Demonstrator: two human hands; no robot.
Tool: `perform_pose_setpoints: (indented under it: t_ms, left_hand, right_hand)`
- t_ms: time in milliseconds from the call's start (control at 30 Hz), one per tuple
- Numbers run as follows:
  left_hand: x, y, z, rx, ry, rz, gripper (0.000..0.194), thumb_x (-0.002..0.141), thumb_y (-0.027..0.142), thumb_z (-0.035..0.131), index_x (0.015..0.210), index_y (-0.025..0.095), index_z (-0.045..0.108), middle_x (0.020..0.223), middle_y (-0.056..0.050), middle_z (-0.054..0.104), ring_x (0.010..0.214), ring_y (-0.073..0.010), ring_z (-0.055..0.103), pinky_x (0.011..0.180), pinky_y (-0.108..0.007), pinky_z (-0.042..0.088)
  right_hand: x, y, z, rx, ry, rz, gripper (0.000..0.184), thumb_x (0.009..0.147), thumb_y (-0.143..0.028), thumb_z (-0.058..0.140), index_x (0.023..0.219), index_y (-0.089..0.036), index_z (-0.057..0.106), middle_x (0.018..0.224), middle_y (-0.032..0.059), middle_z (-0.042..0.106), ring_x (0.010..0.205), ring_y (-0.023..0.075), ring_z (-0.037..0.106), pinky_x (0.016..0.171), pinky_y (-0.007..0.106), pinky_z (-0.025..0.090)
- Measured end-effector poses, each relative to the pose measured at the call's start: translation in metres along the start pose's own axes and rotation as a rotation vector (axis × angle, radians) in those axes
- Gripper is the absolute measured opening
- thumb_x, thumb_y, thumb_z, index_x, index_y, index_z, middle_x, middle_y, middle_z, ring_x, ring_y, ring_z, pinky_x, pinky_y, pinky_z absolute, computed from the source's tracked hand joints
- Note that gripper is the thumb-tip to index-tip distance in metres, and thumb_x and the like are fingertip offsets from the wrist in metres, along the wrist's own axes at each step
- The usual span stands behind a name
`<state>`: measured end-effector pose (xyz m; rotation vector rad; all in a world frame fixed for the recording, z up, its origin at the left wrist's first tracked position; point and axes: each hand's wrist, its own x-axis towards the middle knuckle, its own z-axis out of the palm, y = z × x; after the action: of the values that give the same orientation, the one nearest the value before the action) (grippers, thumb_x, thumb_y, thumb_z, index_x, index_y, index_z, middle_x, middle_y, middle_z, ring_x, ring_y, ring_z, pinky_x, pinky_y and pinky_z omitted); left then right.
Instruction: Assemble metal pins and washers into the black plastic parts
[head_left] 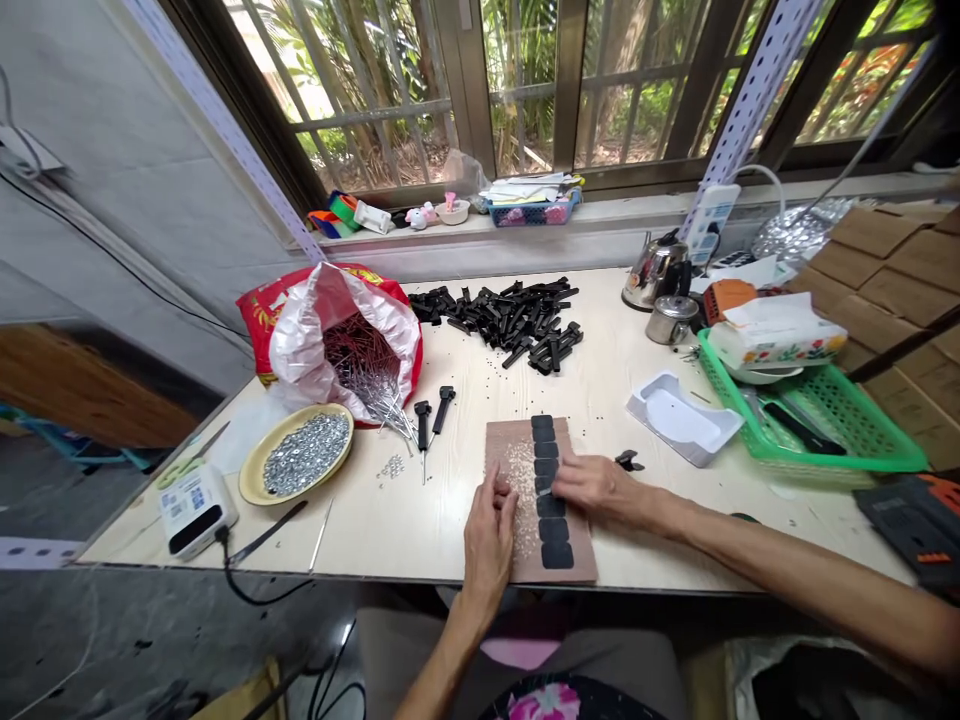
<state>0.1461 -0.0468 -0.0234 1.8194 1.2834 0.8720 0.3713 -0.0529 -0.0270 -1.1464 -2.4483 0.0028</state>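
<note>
My right hand (596,487) on black pads (556,555)
Fingers bunched narrow; left hand (490,525) curls beside the row. Anything pinched, I cannot tell.

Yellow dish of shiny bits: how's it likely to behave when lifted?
Probably heavy for its size: the yellow dish holds many metallic-looking bits. Likely to spill if tilted, since they lie loose and the rim is low. The smooth, even rim suggests it's stiff.

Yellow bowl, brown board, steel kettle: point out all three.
Yellow bowl (251,468): head view, left inner wall.
Brown board (584,556): head view, bare near right corner.
Steel kettle (647,279): head view, metal body.
</note>
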Motion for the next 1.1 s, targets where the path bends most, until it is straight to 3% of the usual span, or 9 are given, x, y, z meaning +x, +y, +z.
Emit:
perform_pose_setpoints:
  t_ms: [67, 167, 267, 433, 567, 833, 967, 1033, 1100]
  left_hand:
    - [-0.001, 0.0, 0.001, 0.04, 0.014, 0.017, 0.044, 0.09, 0.031, 0.043, 0.132, 0.019, 0.045, 0.099, -0.009, 0.062, 0.088, -0.0192, 0.059, 0.083, -0.036, 0.047]
    - [0.0, 0.001, -0.001, 0.065, 0.026, 0.025, 0.04, 0.091, 0.029, 0.04, 0.129, 0.019, 0.048, 0.099, -0.009, 0.062, 0.09, -0.0195, 0.06, 0.083, -0.036, 0.048]
    - [0.008, 0.002, -0.007, 0.063, 0.011, 0.014, 0.038, 0.091, 0.03, 0.041, 0.125, 0.017, 0.051, 0.095, -0.008, 0.062, 0.078, -0.0172, 0.062, 0.073, -0.032, 0.051]
    - [0.046, 0.005, -0.011, 0.274, 0.046, 0.169, 0.031, 0.092, 0.028, 0.039, 0.113, 0.018, 0.059, 0.097, -0.008, 0.058, 0.087, -0.0183, 0.06, 0.075, -0.031, 0.049]
    - [0.078, 0.004, -0.004, 0.564, -0.003, 0.171, 0.031, 0.093, 0.028, 0.037, 0.112, 0.02, 0.059, 0.096, -0.007, 0.054, 0.073, -0.0155, 0.058, 0.061, -0.026, 0.046]
    - [0.098, -0.006, 0.007, 0.761, -0.108, 0.224, 0.029, 0.093, 0.024, 0.035, 0.096, 0.021, 0.064, 0.097, -0.005, 0.057, 0.073, -0.0148, 0.057, 0.058, -0.025, 0.04]
    - [0.098, -0.003, 0.003, 0.497, -0.066, 0.211, 0.022, 0.09, 0.023, 0.043, 0.088, 0.017, 0.064, 0.091, -0.006, 0.06, 0.074, -0.015, 0.057, 0.061, -0.025, 0.042]
    - [0.094, 0.004, -0.001, 0.162, -0.053, 0.086, 0.021, 0.087, 0.031, 0.049, 0.085, 0.016, 0.064, 0.079, -0.004, 0.06, 0.065, -0.0123, 0.054, 0.056, -0.022, 0.041]
    - [0.087, 0.014, -0.004, -0.233, -0.131, -0.128, 0.028, 0.083, 0.041, 0.054, 0.082, 0.014, 0.063, 0.061, 0.0, 0.055, 0.048, -0.0079, 0.045, 0.044, -0.019, 0.034]
  right_hand:
    - [0.001, 0.003, 0.001, 0.024, 0.0, -0.018, 0.027, 0.096, -0.019, 0.037, 0.081, -0.016, 0.059, 0.075, 0.0029, 0.057, 0.073, 0.014, 0.049, 0.063, 0.025, 0.042]
    - [0.007, 0.021, -0.006, 0.03, 0.099, 0.209, 0.023, 0.096, -0.023, 0.04, 0.086, -0.015, 0.06, 0.08, 0.0049, 0.058, 0.076, 0.0152, 0.05, 0.064, 0.026, 0.043]
    - [0.006, 0.031, -0.014, 0.06, 0.131, 0.331, 0.022, 0.095, -0.026, 0.042, 0.09, -0.016, 0.061, 0.083, 0.0056, 0.059, 0.079, 0.0165, 0.052, 0.067, 0.028, 0.045]
    - [-0.01, 0.013, -0.019, 0.19, 0.184, 0.519, 0.02, 0.093, -0.026, 0.044, 0.089, -0.018, 0.062, 0.085, 0.0051, 0.06, 0.075, 0.0161, 0.057, 0.066, 0.03, 0.047]
    - [-0.016, 0.0, -0.02, 0.309, 0.293, 0.691, 0.014, 0.088, -0.025, 0.049, 0.087, -0.018, 0.062, 0.081, 0.0045, 0.061, 0.072, 0.0163, 0.059, 0.065, 0.03, 0.048]
    - [-0.015, -0.016, -0.022, 0.405, 0.296, 0.699, 0.013, 0.087, -0.023, 0.051, 0.09, -0.019, 0.063, 0.083, 0.0031, 0.062, 0.076, 0.0158, 0.06, 0.069, 0.029, 0.048]
    - [-0.008, -0.022, -0.03, 0.423, 0.317, 0.635, 0.015, 0.09, -0.025, 0.049, 0.095, -0.021, 0.063, 0.088, 0.0038, 0.061, 0.081, 0.0156, 0.059, 0.072, 0.029, 0.048]
    - [0.0, -0.027, -0.036, 0.431, 0.338, 0.599, 0.017, 0.091, -0.025, 0.049, 0.098, -0.022, 0.063, 0.09, 0.0042, 0.06, 0.082, 0.0157, 0.059, 0.073, 0.029, 0.049]
    - [0.009, -0.031, -0.041, 0.437, 0.355, 0.568, 0.018, 0.092, -0.025, 0.048, 0.101, -0.023, 0.063, 0.091, 0.0046, 0.06, 0.083, 0.0161, 0.059, 0.073, 0.03, 0.05]
